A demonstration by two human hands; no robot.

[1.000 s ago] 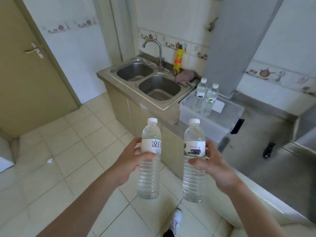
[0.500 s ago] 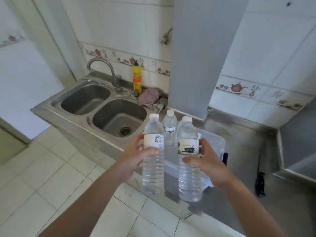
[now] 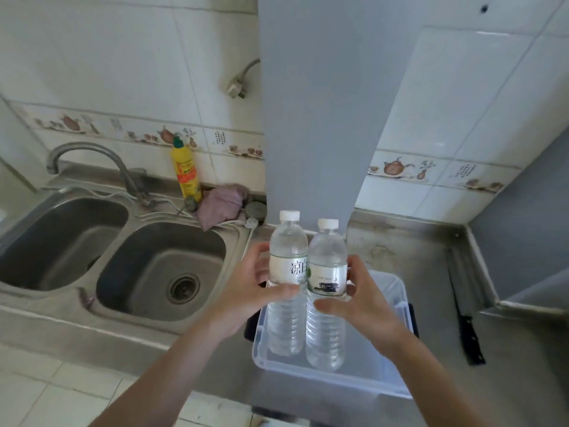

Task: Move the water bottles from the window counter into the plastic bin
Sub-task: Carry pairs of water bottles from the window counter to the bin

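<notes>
My left hand [image 3: 249, 291] is wrapped round the left water bottle [image 3: 288, 282] at its label, right hand [image 3: 361, 298] round the right water bottle [image 3: 326, 291], both upright, long axes vertical, sides touching. The clear plastic bin [image 3: 397, 306] sits directly below both grips, so next move's prob straight down w/ both hands equally near

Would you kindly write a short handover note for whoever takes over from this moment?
Left hand: gripping the bottle with the Chinese label, upright.
Right hand: gripping the bottle with the green-and-black label, upright; the two bottles touch.
Both are held over the clear plastic bin on the steel counter.
Done: both bottles carried to the bin.
Left: lower them in and let go.
</notes>
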